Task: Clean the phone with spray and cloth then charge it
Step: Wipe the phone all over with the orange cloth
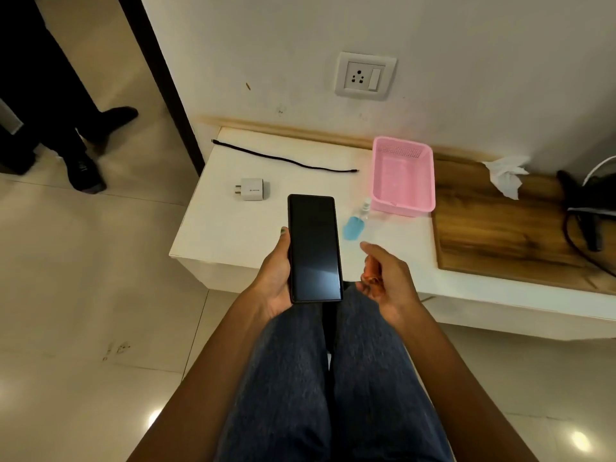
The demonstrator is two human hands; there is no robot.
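Note:
My left hand holds a black phone, screen up and dark, above my knees at the front edge of the white table. My right hand is beside the phone, with its fingers curled round a small orange cloth. A small blue spray bottle lies on the table just beyond my right hand. A white charger adapter and a black cable lie farther back on the left. A wall socket sits above the table.
A pink plastic basket stands behind the spray bottle. To the right lie a wooden board, a crumpled white tissue and dark cables. A person's legs and dark shoes stand on the tiled floor at far left.

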